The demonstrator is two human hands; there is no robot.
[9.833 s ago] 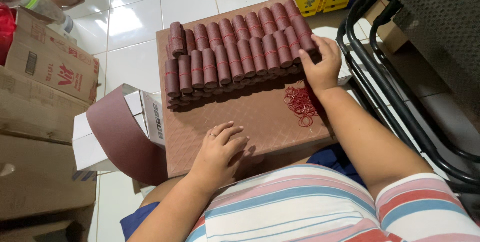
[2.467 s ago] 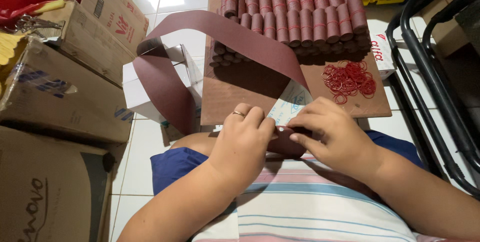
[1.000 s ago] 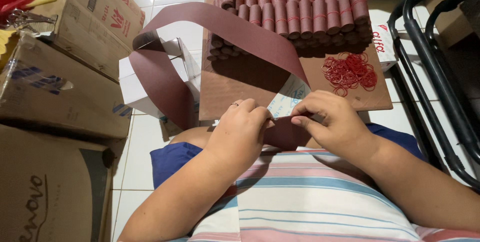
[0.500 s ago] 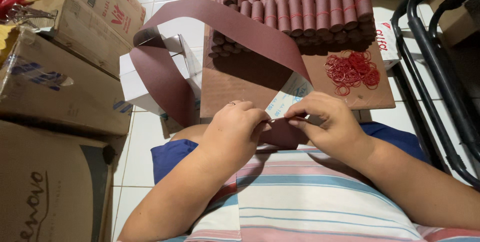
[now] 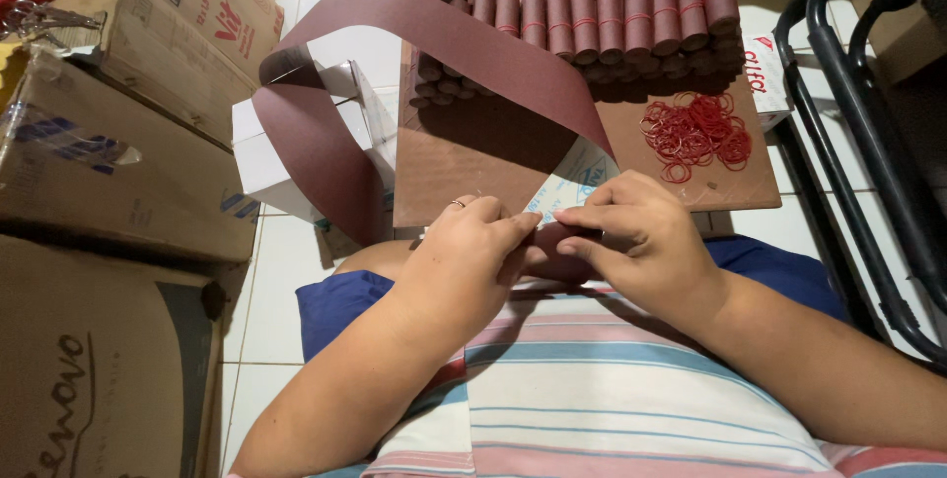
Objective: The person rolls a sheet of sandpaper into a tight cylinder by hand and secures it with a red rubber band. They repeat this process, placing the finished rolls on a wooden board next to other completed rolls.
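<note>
Stacked cardboard boxes fill the left side over the white tiled floor. A brown board serves as the worktop ahead, carrying rows of finished sandpaper rolls and a heap of red rubber bands. A long maroon sandpaper strip arcs from the small white box down to the lap. The left hand and right hand both pinch its near end, fingertips meeting over a tight roll. Compared with a couple of seconds ago, the hands have drawn closer together and the loose end between them looks shorter, suggesting the winding has advanced.
</note>
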